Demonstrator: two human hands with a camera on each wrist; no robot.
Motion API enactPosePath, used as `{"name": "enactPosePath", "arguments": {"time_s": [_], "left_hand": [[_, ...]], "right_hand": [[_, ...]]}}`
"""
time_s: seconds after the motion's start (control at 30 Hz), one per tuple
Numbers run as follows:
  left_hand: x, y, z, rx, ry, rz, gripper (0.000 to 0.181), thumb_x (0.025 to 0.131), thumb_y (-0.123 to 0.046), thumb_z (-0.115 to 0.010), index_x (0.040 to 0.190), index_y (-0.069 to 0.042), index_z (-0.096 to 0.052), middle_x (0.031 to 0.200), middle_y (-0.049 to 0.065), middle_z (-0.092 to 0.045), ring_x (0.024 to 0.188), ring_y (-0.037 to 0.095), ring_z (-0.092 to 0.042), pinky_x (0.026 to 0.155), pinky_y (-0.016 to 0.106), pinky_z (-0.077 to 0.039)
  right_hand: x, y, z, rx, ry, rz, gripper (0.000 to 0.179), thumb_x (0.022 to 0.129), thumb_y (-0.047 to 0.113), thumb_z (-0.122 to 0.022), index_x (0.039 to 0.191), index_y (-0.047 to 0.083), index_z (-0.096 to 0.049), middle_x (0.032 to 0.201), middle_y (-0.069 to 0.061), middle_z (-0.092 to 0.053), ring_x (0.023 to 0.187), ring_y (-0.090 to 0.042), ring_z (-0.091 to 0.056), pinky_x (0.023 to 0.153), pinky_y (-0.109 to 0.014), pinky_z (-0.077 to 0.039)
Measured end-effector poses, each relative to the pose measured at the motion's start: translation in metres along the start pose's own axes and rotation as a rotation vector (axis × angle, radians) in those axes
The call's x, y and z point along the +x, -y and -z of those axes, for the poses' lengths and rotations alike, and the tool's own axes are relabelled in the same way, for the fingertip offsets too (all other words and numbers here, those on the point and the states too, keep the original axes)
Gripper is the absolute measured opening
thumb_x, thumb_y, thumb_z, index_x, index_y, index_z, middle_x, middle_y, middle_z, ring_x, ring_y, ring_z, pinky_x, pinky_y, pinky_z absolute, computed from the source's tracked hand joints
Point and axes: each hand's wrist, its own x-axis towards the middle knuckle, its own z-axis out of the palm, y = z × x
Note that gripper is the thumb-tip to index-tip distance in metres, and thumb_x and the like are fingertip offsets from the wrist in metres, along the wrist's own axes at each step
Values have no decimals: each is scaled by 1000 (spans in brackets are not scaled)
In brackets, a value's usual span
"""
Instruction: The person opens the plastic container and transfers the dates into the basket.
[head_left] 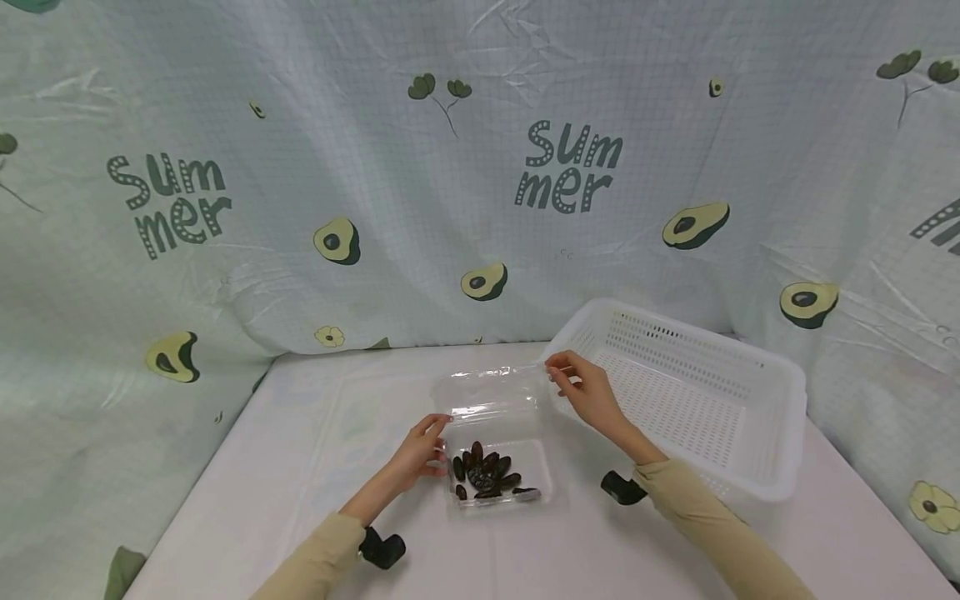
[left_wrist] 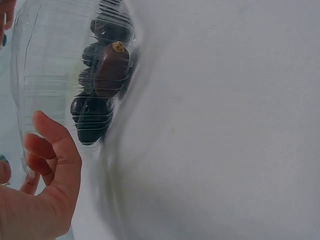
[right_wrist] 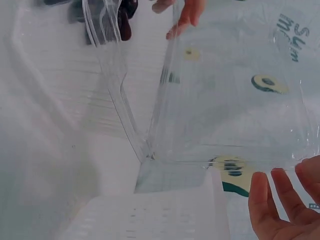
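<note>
Basket (head_left: 675, 404) of white perforated plastic sits at the right of the white-covered table (head_left: 375, 400), just beside the raised lid (head_left: 487, 392) and partly hidden by the right forearm; an avocado-printed curtain (head_left: 420, 175) hangs behind. Black devices (head_left: 386, 550) are worn at both wrists. The left wrist view shows what the head view does not — ribbing on the container wall, and a pale stem end on one date; the right wrist view shows the curtain print through the lid. The clear hinged container (head_left: 534, 467) lies open at mid-table, its dark, glossy brown dates (head_left: 483, 479) gathered mostly toward the left. The right hand (head_left: 591, 393) pinches the lid's edge with its fingertips; the left hand (head_left: 418, 452), fingers bent, is at the container's left side — whether it grips, I cannot tell.
</note>
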Motion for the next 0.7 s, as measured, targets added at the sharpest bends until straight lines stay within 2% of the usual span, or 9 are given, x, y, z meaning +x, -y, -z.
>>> {"name": "enactPosePath", "arguments": {"time_s": [0.17,0.27,0.47,0.7], "left_hand": [[-4,4,5,-14,-35,20,34,98,-29,-32,123,-9,-44,65,-2,-40,52,7,-43,47,25,-45],[-6,5,6,-32,-32,23,35,98,-31,-29,122,-9,-43,64,-3,-39,52,7,-42,48,26,-46],[-12,6,5,-28,0,24,39,99,-30,-26,119,-4,-45,66,-3,-39,54,7,-43,50,27,-47],[-13,6,1,11,78,12,37,99,-24,-28,119,2,-45,70,-2,-41,56,7,-45,52,27,-49]], "right_hand": [[2,1,-7,-12,44,30,27,89,11,-53,115,3,-55,107,-18,-62,89,-28,-63,63,-23,-52],[1,0,-9,-45,67,62,33,89,9,-53,121,1,-51,112,-18,-61,93,-27,-63,66,-24,-52],[-5,-2,-10,-118,120,82,35,89,9,-53,124,4,-50,116,-14,-60,99,-26,-61,72,-32,-52],[-17,-1,-10,-152,225,120,37,89,8,-53,126,5,-49,119,-14,-58,101,-25,-59,72,-28,-49]]}}
